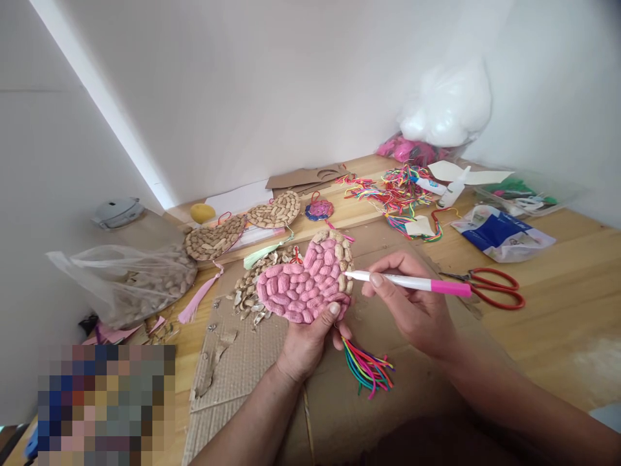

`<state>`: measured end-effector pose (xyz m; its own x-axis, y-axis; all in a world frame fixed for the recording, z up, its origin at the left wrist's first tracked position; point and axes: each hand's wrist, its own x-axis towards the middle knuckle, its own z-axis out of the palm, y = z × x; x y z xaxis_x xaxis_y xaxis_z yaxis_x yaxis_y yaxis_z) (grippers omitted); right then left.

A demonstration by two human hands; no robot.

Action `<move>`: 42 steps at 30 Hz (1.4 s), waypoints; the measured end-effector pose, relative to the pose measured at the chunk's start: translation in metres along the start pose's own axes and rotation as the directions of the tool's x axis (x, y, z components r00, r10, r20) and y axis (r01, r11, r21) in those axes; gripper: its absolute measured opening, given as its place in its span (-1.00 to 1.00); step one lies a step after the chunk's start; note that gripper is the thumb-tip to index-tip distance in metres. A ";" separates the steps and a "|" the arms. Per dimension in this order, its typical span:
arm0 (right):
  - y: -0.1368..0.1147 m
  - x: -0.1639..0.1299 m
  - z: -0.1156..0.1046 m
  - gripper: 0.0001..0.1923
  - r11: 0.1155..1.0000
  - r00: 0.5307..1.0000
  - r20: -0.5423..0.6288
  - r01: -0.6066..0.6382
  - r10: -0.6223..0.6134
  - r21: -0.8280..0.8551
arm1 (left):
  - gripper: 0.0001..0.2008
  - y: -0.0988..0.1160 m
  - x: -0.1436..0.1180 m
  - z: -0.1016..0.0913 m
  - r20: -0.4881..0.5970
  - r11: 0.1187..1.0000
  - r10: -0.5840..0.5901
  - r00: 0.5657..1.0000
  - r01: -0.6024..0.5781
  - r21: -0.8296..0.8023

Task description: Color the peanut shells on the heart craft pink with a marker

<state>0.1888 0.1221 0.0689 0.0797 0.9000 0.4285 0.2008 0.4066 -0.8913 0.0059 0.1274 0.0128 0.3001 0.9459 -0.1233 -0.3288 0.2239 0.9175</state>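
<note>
My left hand (306, 342) holds up a heart made of peanut shells (306, 279), mostly painted pink, with a few bare shells along its upper right edge. A bundle of coloured cords (369, 370) hangs below it. My right hand (412, 304) grips a white marker with a pink end (412, 282). Its tip touches the heart's right edge, at the bare shells.
Brown cardboard (252, 382) lies under my hands, with loose peanut shells (247, 291) on it. Two unpainted shell hearts (216, 238) lie behind. A plastic bag of peanuts (140, 285) sits left. Red scissors (490, 285), coloured cords (398, 191) and a blue packet (502, 233) lie right.
</note>
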 end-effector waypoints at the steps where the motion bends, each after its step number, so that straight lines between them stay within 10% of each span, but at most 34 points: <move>1: 0.000 0.000 0.000 -0.86 1.000 1.000 0.000 0.005 -0.005 0.001 | -0.57 0.000 0.000 0.000 0.000 1.000 -0.003 1.000 0.003 0.002; 42: 0.013 0.001 0.000 -0.92 0.992 0.989 0.099 0.104 -0.112 0.077 | -0.58 0.009 0.001 0.006 -0.015 0.980 -0.058 0.998 0.054 -0.192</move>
<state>0.1918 0.1282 0.0573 -0.0401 0.8601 0.5086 0.1321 0.5091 -0.8505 0.0083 0.1285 0.0230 0.3056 0.9347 -0.1817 -0.4779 0.3156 0.8197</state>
